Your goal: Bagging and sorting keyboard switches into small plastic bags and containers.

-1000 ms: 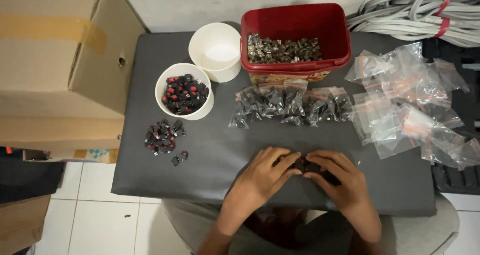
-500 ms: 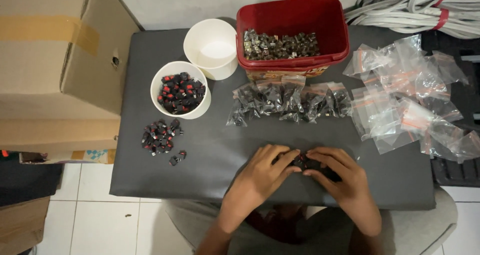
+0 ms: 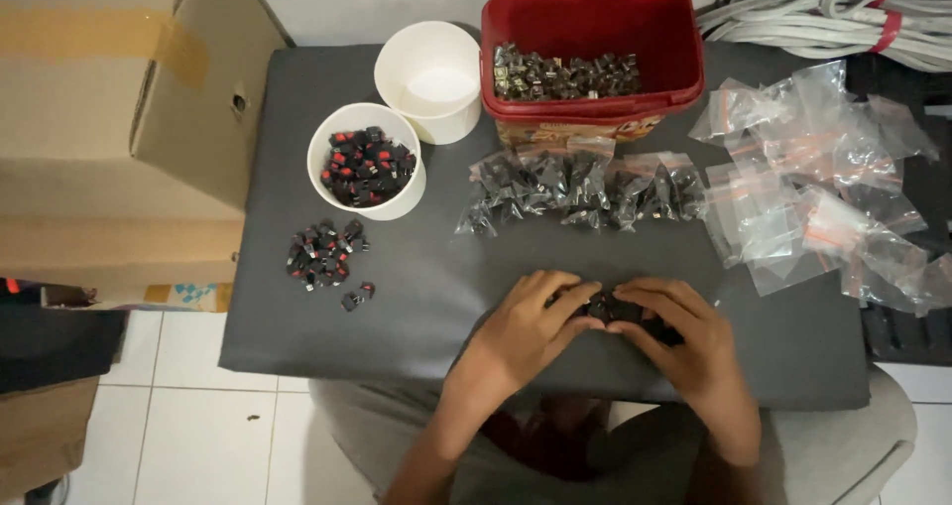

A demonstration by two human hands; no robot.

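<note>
— Grey table is sitting under everything; what is shifting over the last second?

— Hardly anything: the left hand and right hand are staying together at the near edge, fingers curled around small black parts pinched between them.

— So the fiddling is continuing?

— Seemingly. The filled bags, the loose pile and the white cup are lying as before.

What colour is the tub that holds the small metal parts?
Red; the tub shows clearly in the head view.
</note>
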